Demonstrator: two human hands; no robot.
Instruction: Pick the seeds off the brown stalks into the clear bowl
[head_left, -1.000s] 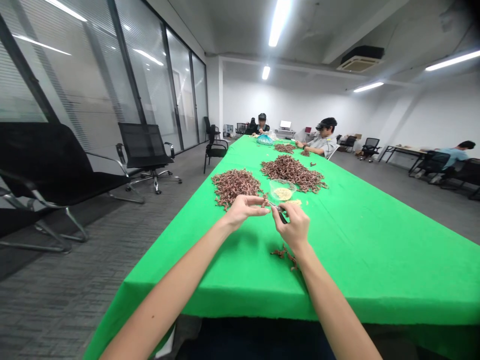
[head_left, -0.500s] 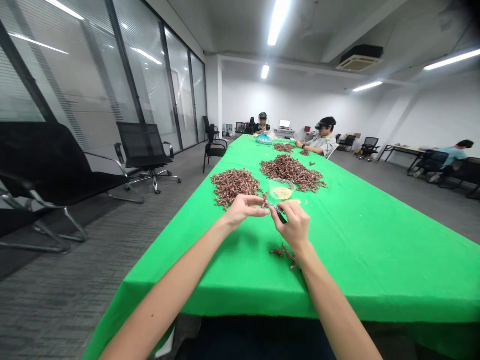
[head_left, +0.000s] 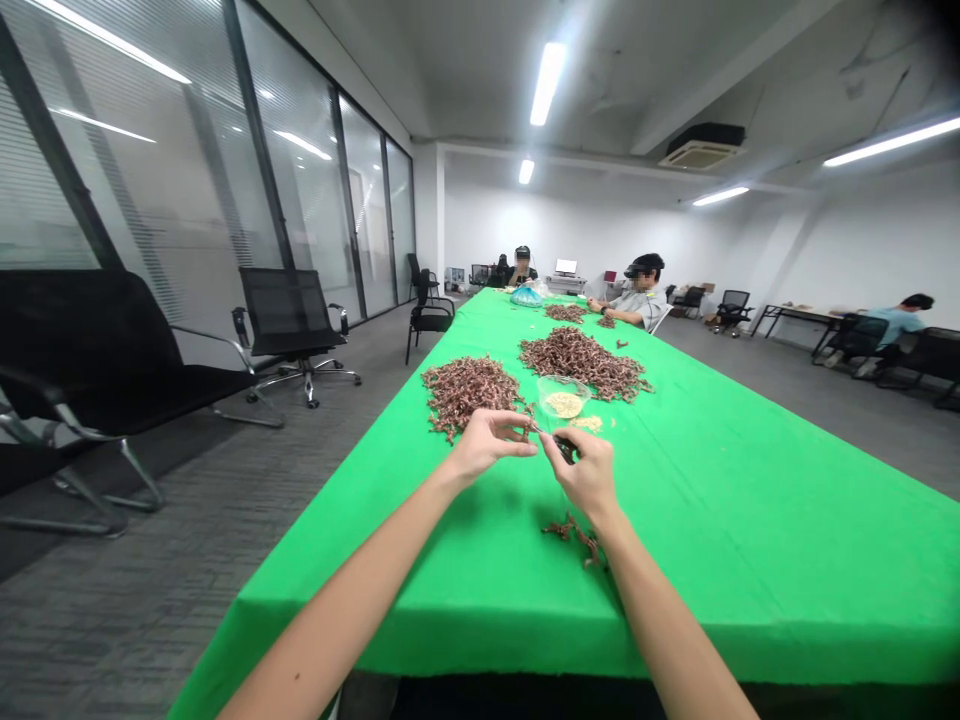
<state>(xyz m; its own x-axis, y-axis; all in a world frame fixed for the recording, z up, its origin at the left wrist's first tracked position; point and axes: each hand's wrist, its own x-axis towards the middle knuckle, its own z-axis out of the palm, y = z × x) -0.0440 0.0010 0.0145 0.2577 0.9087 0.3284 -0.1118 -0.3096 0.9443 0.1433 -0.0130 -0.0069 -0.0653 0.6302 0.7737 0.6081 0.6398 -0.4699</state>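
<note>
Above the green table (head_left: 697,540), the two hands meet at their fingertips. The left grip (head_left: 487,447) has its thumb and fingers pressed together, pinching near the tip of a small tool (head_left: 562,447) (whatever lies between those fingertips is too small to make out). The right grip (head_left: 589,477) is closed around the tool's dark handle. The tool's long axis runs nearly level, slanting from the right grip up and to the left, so its metal end points toward the left grip, the nearer hand to that end. Whether it is tweezers or small scissors cannot be told from this view.

Straight beyond the right grip stands a see-through bowl (head_left: 562,400) holding pale grains (head_left: 564,404), with a few loose grains (head_left: 589,424) on the cloth just to its right. Just past the left grip's fingertips lies a heap of brown twigs (head_left: 469,395), and a larger heap (head_left: 581,362) sits farther off, past the bowl. A small clump of twigs (head_left: 574,540) lies on the near side of the right grip, not touching it. Well beyond both grips, a seated person (head_left: 641,290) reaches toward a smaller heap (head_left: 564,313), and another person (head_left: 521,270) sits at the far end near a blue bag (head_left: 526,296).
</note>
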